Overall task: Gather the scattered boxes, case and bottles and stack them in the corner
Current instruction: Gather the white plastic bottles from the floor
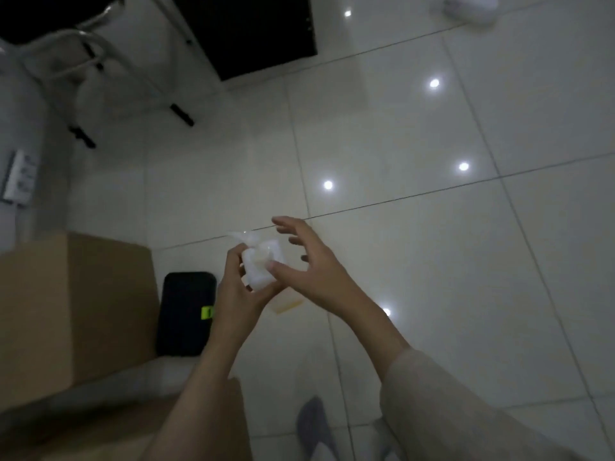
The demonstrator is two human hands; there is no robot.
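Observation:
My left hand (238,291) grips a small white bottle (261,266) with a crumpled clear wrapper at its top, held above the tiled floor. My right hand (307,264) is beside it with fingers spread, its thumb touching the bottle's side. A black case (186,314) with a green tag lies on the floor just left of my left wrist. A large cardboard box (73,307) stands at the left, and a second box (196,424) shows under my left forearm. A pale yellowish item (288,304) peeks out below the hands.
Chair legs (100,78) and a dark cabinet (253,31) stand at the back left. A white wall socket (20,176) is on the left wall. Something white and blurred (469,6) lies at the top right. My slippered feet (312,424) are at the bottom.

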